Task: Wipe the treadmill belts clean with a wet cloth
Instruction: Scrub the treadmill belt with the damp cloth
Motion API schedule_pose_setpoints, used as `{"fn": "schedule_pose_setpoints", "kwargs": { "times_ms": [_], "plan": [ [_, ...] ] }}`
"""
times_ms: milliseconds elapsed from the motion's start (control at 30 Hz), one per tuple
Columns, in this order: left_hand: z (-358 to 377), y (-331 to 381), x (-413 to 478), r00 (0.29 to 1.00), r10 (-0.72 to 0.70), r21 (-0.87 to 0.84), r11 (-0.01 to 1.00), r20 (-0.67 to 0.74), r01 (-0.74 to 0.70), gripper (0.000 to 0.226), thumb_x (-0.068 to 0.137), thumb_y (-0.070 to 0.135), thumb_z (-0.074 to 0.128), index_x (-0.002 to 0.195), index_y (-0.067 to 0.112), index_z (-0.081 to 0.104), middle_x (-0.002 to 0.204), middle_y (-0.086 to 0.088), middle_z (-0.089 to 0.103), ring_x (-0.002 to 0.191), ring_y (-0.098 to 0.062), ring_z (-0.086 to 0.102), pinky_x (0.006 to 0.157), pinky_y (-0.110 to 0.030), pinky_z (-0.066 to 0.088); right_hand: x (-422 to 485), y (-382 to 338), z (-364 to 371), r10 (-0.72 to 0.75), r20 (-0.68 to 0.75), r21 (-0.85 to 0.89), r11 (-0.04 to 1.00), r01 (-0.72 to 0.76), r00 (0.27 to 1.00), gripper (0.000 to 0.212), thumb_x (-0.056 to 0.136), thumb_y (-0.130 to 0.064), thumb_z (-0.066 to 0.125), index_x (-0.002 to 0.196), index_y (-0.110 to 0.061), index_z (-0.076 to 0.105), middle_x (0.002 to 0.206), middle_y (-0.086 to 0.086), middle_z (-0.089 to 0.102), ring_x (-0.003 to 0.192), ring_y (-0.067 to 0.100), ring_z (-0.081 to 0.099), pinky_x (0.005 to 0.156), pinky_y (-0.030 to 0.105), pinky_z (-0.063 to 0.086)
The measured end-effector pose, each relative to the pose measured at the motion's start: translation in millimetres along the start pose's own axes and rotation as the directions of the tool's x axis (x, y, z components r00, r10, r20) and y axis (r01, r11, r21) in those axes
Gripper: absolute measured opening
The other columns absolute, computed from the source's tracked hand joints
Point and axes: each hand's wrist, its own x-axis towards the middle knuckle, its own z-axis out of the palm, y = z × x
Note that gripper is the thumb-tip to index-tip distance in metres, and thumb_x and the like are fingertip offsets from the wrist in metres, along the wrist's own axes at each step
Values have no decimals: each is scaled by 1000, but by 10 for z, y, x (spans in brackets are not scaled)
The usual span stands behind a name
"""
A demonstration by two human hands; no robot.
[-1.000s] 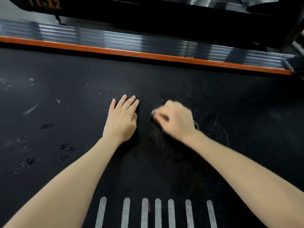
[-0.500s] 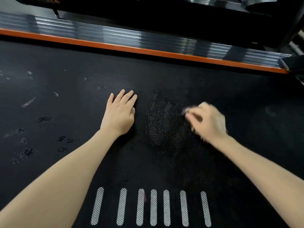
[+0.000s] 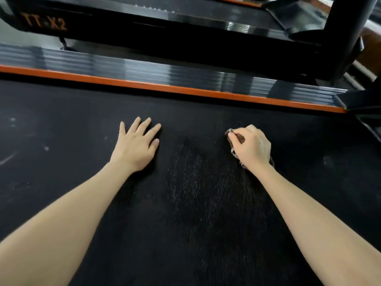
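Our right hand (image 3: 252, 148) has slid from mid-frame to right of centre, fingers curled round the cloth (image 3: 233, 151) on the treadmill belt (image 3: 61, 131). Left hand (image 3: 136, 145) lies flat left of centre, fingers spread. Damp patch (image 3: 195, 172) sits between them.

Dim scene; glare streaks on side rail (image 3: 185, 73); edges bowed; slight overall softness.

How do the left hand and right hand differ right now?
The left hand lies flat, fingers spread, holding nothing; the right hand is curled in a grip round the cloth. The left hand sits left of the shiny patch, the right hand right of it. Both rest on the treadmill belt.
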Motion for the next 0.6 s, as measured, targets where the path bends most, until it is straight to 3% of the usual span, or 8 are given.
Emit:
{"fn": "schedule_pose_setpoints", "kwargs": {
  "times_ms": [133,200,267,333,433,500,600],
  "plan": [
    [60,-17,15,1000,14,-9,1000,-25,-15,50,100,39,25,149,31,21,158,0,15,146,-23,3,116,-51,-1,479,-167,185,172,34,-61,984,-169,985,34,97,-46,44,101,-23,69,104,4,61,98,27,56,76,32,38],
    [54,-19,25,999,15,-18,1000,-29,-15,50,100,39,26,149,32,22,158,0,16,146,-23,3,116,-50,-1,464,-390,237,173,37,-29,985,-172,984,33,95,-45,46,96,-24,70,102,5,62,95,28,57,74,32,40],
    [61,-20,16,999,21,-26,999,-34,-22,50,100,39,27,149,31,23,158,0,16,146,-23,4,116,-50,-1,220,-653,301,-1,44,89,996,-3,999,28,91,-41,52,84,-23,72,89,4,64,85,27,60,65,30,40],
    [54,-28,12,999,28,-40,999,-37,-30,50,100,38,28,149,31,23,158,0,16,146,-23,4,116,-50,-2,-170,-908,299,-241,47,231,947,224,969,24,87,-40,56,83,-24,73,79,0,64,74,22,61,59,27,43],
    [55,-55,11,998,34,-53,998,-44,-37,49,100,39,27,149,31,23,158,1,17,146,-22,4,117,-49,-2,-288,-881,239,-374,11,272,894,357,927,32,83,-47,52,92,-26,75,79,-4,64,71,17,61,57,25,48],
    [70,-68,10,998,37,-42,998,-42,-38,50,100,41,22,149,31,23,158,1,17,147,-21,4,117,-49,-2,-22,-577,252,-295,-34,122,947,297,955,29,83,-49,52,93,-31,74,83,-3,63,77,22,61,64,30,49],
    [79,-69,20,999,26,-28,999,-27,-27,56,95,46,14,148,32,24,158,1,17,146,-21,4,117,-48,-2,445,-80,218,46,-23,-88,995,-47,999,34,87,-53,56,105,-28,71,104,3,54,96,27,52,84,39,41]
  ]
}}
